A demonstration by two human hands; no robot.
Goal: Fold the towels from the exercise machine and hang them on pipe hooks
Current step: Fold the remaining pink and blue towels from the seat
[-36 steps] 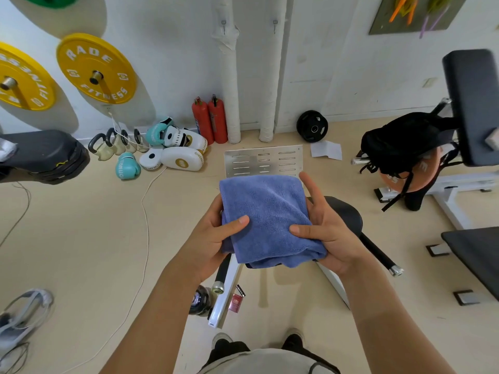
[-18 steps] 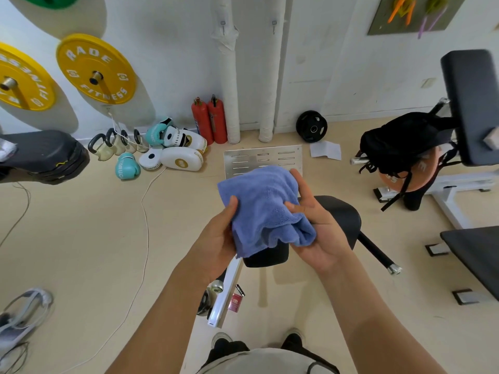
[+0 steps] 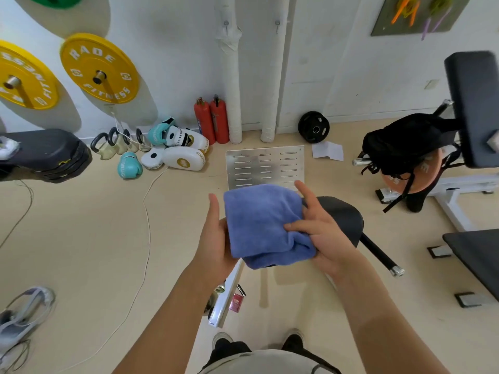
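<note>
Blue towel (image 3: 263, 225) between left hand (image 3: 216, 238) and right hand (image 3: 326, 233)

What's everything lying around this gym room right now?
towel: one, blue, folded, held between both hands
pipes: two, white, upright at back wall, a hook on each
extinguishers: two, red, beside the pipes
plates: two, yellow, on wall
small plate: one, black, leaning at wall
metal panel: one, silver, on floor
gloves: two, teal, floor left
backpack: one, black, on machine right
seat: one, black, behind towel
left hand: under towel's left edge
right hand: gripping towel's right side
</note>
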